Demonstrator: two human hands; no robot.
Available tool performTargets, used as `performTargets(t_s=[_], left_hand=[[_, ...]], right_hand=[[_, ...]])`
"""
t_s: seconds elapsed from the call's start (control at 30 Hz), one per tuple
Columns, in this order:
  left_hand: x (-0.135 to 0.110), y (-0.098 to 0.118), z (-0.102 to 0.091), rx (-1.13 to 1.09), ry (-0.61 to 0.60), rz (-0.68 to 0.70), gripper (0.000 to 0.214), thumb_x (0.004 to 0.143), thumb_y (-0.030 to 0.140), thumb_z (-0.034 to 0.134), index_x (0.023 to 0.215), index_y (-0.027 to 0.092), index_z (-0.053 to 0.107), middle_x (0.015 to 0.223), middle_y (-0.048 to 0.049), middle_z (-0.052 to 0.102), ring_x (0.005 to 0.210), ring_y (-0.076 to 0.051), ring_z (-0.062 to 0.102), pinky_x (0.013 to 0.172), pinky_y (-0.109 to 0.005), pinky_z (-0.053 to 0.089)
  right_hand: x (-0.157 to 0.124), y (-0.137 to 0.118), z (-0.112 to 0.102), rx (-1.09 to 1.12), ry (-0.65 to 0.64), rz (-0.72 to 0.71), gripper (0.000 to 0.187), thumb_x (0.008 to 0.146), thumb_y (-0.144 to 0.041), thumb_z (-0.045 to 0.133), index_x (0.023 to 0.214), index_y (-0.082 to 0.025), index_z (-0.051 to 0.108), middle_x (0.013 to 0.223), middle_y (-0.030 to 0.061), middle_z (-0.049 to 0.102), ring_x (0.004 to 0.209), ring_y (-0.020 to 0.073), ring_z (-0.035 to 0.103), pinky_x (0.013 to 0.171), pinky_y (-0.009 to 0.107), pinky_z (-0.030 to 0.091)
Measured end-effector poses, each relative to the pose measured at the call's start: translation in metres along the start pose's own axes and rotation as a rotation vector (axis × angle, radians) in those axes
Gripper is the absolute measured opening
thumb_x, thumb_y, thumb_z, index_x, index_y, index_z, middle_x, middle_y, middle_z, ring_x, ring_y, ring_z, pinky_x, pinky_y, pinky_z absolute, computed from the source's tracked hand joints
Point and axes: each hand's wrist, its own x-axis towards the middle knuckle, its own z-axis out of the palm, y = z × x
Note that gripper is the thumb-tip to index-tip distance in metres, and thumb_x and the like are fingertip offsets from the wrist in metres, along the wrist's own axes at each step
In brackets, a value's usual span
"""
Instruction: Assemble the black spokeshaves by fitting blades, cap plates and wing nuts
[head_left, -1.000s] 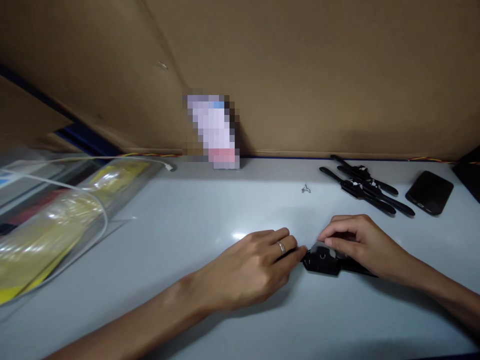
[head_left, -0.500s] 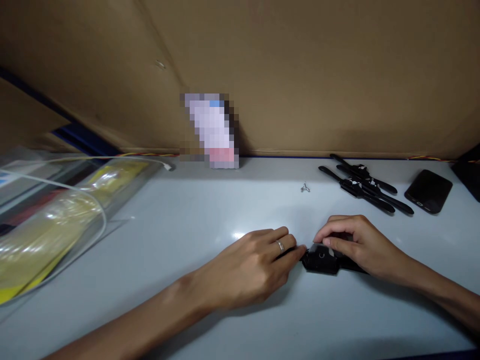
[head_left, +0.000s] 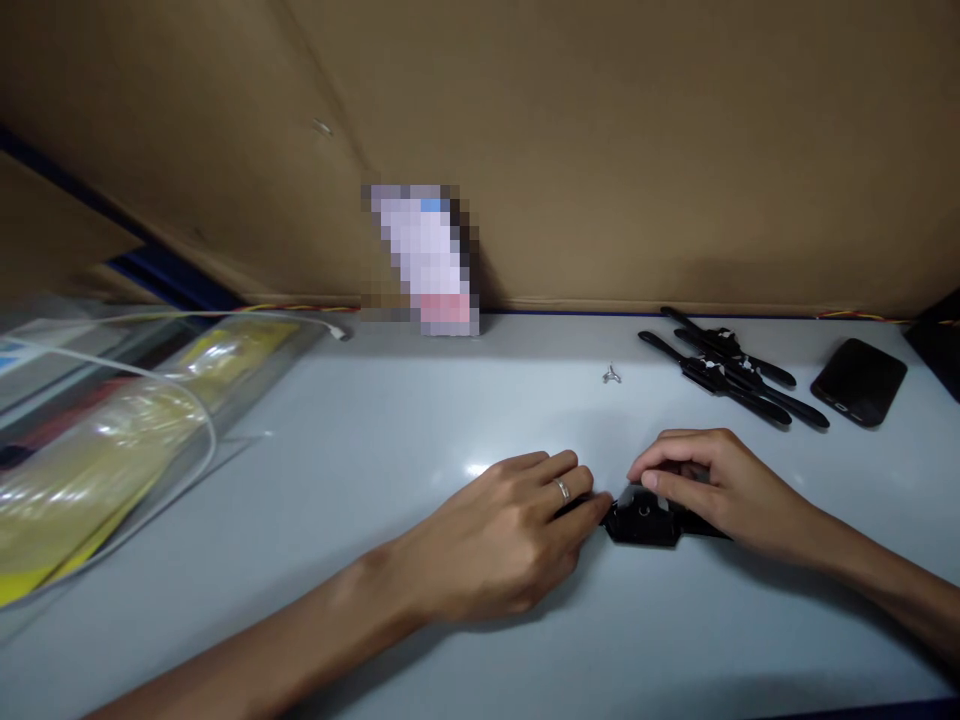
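Note:
A black spokeshave lies crosswise on the table, its middle part showing between my two hands. My left hand, with a ring on one finger, is closed around the handle on the left side. My right hand reaches in from the right, thumb and fingertips pinching the upper edge of a dark, shiny flat blade on the spokeshave's body. A small round hole or screw shows in the middle of that body. Both handles are largely covered by my hands. Beyond them lies a small silvery metal part, perhaps screws.
Several more black spokeshaves are grouped at the back right, beside a dark smartphone. On the left are clear plastic bags with yellow contents and a white cable. A blurred-out upright object leans against the cardboard wall.
Almost nothing differs. The right thumb and fingertips have shifted very slightly at the blade; the left hand keeps its hold on the handle.

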Motion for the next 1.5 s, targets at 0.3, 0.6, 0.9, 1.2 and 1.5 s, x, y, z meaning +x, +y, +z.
performTargets(t_s=[0.3,0.6,0.9,1.2,1.5], left_hand=[[-0.0002,-0.001,0.0019,-0.002,-0.005,0.002,0.027,0.094,0.009,0.043,0.108,0.01,0.066,0.084,-0.0069,0.065,0.074,-0.019,0.058,0.062,-0.032,0.054],[0.0001,-0.0005,0.0023,0.001,-0.009,0.006,0.026,0.094,0.009,0.045,0.109,0.009,0.066,0.084,-0.0072,0.065,0.074,-0.02,0.059,0.062,-0.032,0.054],[0.0007,0.0,0.0006,0.003,-0.021,-0.01,0.025,0.095,0.01,0.044,0.107,0.012,0.066,0.085,-0.0068,0.065,0.076,-0.019,0.059,0.065,-0.031,0.053],[0.0018,-0.0001,0.002,-0.001,0.009,-0.001,0.026,0.096,0.009,0.042,0.106,0.009,0.067,0.084,-0.0067,0.065,0.073,-0.02,0.057,0.061,-0.032,0.053],[-0.0002,-0.0018,0.0017,0.001,-0.009,-0.012,0.026,0.096,0.01,0.043,0.106,0.01,0.067,0.085,-0.0069,0.065,0.074,-0.019,0.057,0.063,-0.032,0.053]], right_hand=[[-0.0002,0.0004,0.0011,-0.003,-0.034,0.018,0.012,0.087,-0.02,0.062,0.083,-0.021,0.073,0.077,0.0001,0.066,0.067,0.0134,0.054,0.062,0.028,0.042],[0.0001,-0.0003,0.0004,-0.017,-0.028,0.001,0.014,0.088,-0.018,0.061,0.083,-0.021,0.074,0.08,0.0006,0.068,0.069,0.0132,0.057,0.063,0.027,0.043],[-0.0003,0.0008,0.0004,-0.041,-0.025,-0.036,0.014,0.087,-0.015,0.061,0.083,-0.019,0.074,0.079,0.0001,0.068,0.067,0.0116,0.056,0.062,0.026,0.043],[-0.0006,0.0012,0.0004,-0.044,-0.029,-0.046,0.015,0.089,-0.015,0.061,0.085,-0.02,0.075,0.08,0.0003,0.068,0.067,0.0114,0.056,0.062,0.025,0.043],[-0.0013,0.0023,-0.0041,-0.045,0.052,-0.062,0.024,0.096,-0.033,0.058,0.081,-0.02,0.071,0.072,-0.0003,0.064,0.062,0.0126,0.053,0.058,0.027,0.041]])
